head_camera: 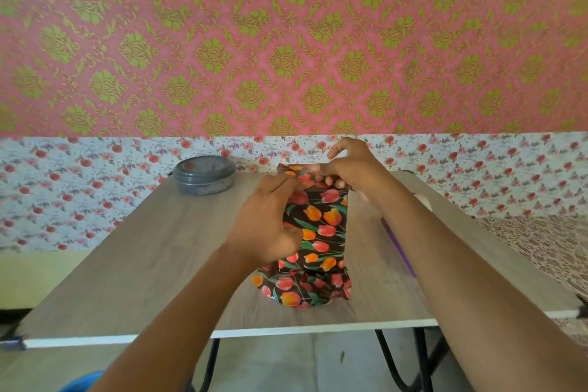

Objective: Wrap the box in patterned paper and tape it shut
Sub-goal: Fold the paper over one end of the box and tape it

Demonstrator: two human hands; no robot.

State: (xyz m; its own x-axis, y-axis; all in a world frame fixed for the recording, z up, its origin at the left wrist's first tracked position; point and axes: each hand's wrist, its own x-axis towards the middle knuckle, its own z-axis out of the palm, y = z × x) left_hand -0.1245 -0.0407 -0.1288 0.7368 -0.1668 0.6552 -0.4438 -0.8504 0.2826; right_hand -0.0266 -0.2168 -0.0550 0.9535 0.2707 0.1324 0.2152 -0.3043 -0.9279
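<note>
The right grip [353, 169] is closed on the patterned paper [302, 289]. Its fingers curl downward and pinch a fold at the far end of the wrapped box [324, 226]. The index finger is bent and raised above the other fingers. The right forearm runs from the lower right corner of the view diagonally up to this grip.

The left grip [270, 219] is just left of the right grip and nearer the person. It lies flat against the left side of the wrapped box. Its fingers [283, 183] are extended toward the far end, close to the right fingertips, and the thumb rests on the top face. This grip presses the paper; it does not curl round anything.

The wrapped box lies lengthwise directly under and between both grips, on the bench [143, 264]. Black paper with red and orange tulips covers it fully. At the near end, below the left grip, the paper flares out loose and crumpled.

Count:
- Grips: two.
- Wrapped box: one.
- Grey round lidded container [203, 175]: one, left of and beyond the left grip, near the far bench edge.
- Purple strip [401, 248]: one, right of the box, partly hidden under the right forearm. What it is cannot be determined.
</note>
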